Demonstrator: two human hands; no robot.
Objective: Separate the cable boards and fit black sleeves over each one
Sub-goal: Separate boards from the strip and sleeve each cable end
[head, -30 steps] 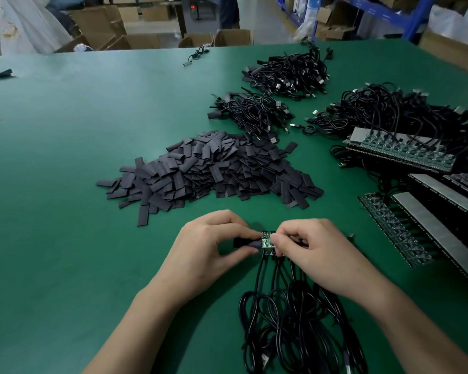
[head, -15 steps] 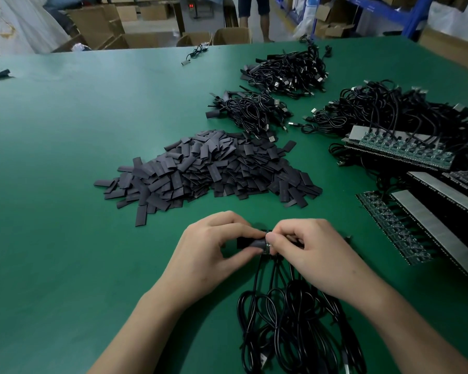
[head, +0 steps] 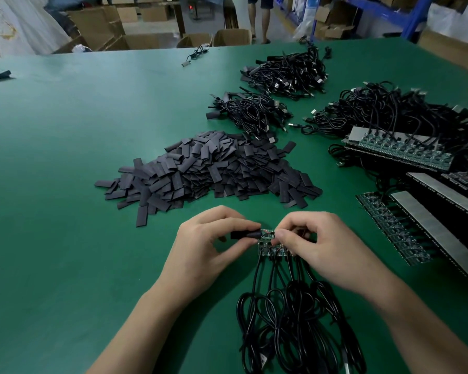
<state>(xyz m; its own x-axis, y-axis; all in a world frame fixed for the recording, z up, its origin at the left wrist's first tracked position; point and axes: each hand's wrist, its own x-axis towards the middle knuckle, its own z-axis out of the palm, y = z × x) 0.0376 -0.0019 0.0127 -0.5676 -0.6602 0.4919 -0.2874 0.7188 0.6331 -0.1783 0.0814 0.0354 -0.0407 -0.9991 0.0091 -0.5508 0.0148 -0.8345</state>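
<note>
Sleeving the end board, just in front of the sleeve pile (head: 206, 171)

The left hand (head: 208, 247) pinches a black sleeve (head: 245, 235) between thumb and forefinger; the right hand (head: 316, 244) grips a short green strip of cable boards (head: 266, 245), black cables (head: 289, 319) trailing towards the person. The boards look light, stiff and brittle, best held by their edges; the sleeve looks soft and collapsible.

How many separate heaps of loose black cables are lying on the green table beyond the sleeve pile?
3: one far back, one nearer, just behind the sleeve pile, one large at right. More may lie beyond the right edge.
</note>
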